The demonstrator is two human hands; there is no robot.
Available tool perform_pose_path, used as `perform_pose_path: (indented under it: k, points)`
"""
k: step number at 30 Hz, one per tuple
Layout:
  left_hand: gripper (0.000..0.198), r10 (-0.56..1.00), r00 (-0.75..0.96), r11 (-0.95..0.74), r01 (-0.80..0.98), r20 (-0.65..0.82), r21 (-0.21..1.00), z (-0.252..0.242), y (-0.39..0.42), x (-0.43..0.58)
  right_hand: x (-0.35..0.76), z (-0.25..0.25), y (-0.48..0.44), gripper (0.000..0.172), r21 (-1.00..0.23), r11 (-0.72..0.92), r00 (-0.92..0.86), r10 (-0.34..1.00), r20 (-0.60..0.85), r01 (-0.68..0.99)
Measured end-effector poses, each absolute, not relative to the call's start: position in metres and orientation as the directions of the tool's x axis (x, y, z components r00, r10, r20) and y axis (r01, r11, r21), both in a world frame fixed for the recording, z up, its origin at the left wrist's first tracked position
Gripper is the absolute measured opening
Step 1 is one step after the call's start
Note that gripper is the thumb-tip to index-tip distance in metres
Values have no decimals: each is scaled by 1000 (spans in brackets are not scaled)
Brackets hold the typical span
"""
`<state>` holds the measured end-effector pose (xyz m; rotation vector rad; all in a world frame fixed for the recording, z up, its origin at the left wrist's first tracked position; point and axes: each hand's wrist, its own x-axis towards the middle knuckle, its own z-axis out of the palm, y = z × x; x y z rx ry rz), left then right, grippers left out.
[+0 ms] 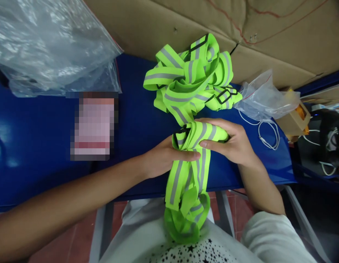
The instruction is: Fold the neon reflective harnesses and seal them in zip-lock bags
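Webbing (178,178), flat-folded, striped, in the grip of left hand (163,157) and right hand (236,143)

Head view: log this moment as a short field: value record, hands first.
left hand: grips the strap bundle, near side
right hand: grips the same bundle, right end
bundle: lime, grey stripes, lower loops hanging towards the lap
strap pile: on the blue table, beyond the hands
left: large clear bag
right: small clear bag
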<state>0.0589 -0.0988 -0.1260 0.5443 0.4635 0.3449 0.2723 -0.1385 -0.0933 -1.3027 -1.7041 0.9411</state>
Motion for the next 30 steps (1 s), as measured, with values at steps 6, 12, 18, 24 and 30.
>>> perform_pose_path:
  k: [6,12,18,24,30]
  points:
    - [51,453,864,815,-300,-221,496,-127,-94,56,262,-95,-145,46,-631,516,-200,841,503,580]
    - [61,478,845,807,-315,-240,499,-126,-90,58,275,-105,-136,44,-255,675,-421,665,616,693]
    - [35,594,720,755,-345,-359,557,-124,-82,58,275,-104,-133,46,-531,635,-510,770,382,561]
    - [57,672,701,616,-353,-237,704,-129,-80,56,279,-100,-134,75,-734,411,-244,912,331,541]
    - [62,657,698,681,-387,-285,622,-121,-87,58,271,-110,-138,49,-838,307,-81,949,304,450]
